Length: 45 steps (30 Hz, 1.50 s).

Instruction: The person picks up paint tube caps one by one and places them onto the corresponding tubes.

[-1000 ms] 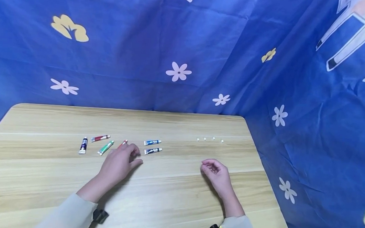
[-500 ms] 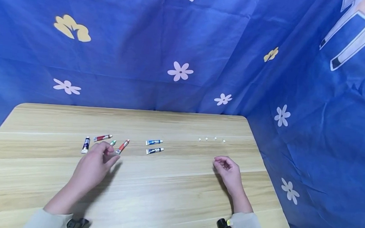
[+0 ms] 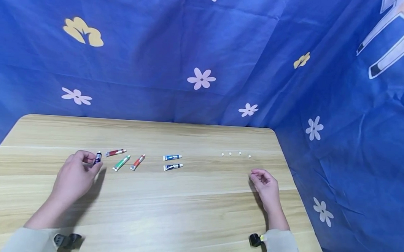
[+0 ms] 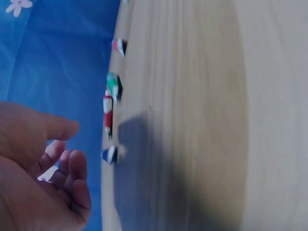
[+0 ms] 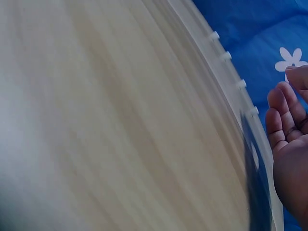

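Note:
My left hand (image 3: 73, 178) hovers just beside a dark purple paint tube (image 3: 98, 158), which partly hides behind its fingertips in the head view. In the left wrist view, thumb and fingers are spread apart, and a gap separates them from the tube (image 4: 109, 154). To the right lie a dark red tube (image 3: 116, 152), a green tube (image 3: 121, 163) and an orange-red tube (image 3: 137, 162). My right hand (image 3: 266, 188), loosely curled, is over the table's right side with nothing visible in it. Beyond it, several small white caps (image 3: 230, 153) sit in a row.
Two blue paint tubes, a lighter one (image 3: 172, 157) and a darker one (image 3: 173, 166), lie side by side mid-table. Behind and right of the wooden table (image 3: 183, 220) hangs a blue patterned cloth (image 3: 150, 66).
My left hand has moved left, from over the orange-red tube, past the green one, to the purple tube. My right hand has drifted right. The tubes and caps appear to lie unchanged.

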Available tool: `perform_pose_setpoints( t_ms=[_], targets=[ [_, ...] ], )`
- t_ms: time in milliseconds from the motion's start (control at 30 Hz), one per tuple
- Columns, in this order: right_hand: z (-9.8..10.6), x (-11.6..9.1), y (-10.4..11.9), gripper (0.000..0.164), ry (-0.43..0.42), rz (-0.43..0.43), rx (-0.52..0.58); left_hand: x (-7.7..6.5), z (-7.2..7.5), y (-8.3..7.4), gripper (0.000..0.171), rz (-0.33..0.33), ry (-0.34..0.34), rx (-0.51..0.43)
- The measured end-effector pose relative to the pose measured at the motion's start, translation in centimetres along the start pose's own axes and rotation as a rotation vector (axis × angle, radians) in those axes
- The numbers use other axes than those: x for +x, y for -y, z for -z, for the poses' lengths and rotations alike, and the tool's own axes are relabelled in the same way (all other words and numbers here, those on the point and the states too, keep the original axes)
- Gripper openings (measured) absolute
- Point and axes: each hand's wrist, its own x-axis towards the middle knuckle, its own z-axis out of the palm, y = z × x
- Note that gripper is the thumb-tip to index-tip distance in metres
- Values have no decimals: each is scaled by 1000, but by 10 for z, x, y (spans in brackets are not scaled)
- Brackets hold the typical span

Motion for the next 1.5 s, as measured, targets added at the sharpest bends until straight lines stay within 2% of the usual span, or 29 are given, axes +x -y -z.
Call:
perform_pose_setpoints(
  t_ms=[167, 433, 700, 900, 1033, 1133, 1233, 1500],
  targets=[
    [10, 7, -3, 24, 11, -10, -29, 5, 3, 12, 42, 47, 39, 13],
    [17, 17, -5, 26, 38, -33, -56, 13, 7, 17, 48, 123, 82, 52],
    [15, 21, -10, 26, 37, -35, -59, 15, 5, 17, 43, 134, 84, 96],
    [17, 24, -13, 23, 27, -32, -79, 16, 6, 17, 36, 89, 88, 125],
    [17, 28, -10, 24, 37, -23, -91, 17, 8, 19, 33, 72, 134, 142],
    [16, 33, -7, 25, 48, -16, -100, 17, 12, 23, 33, 91, 188, 148],
    [16, 40, -5, 25, 58, -5, -107, 15, 17, 24, 36, 114, 213, 143],
    [19, 52, -1, 20, 63, 19, -151, -4, 24, 16, 44, 111, 205, 78]
  ],
)
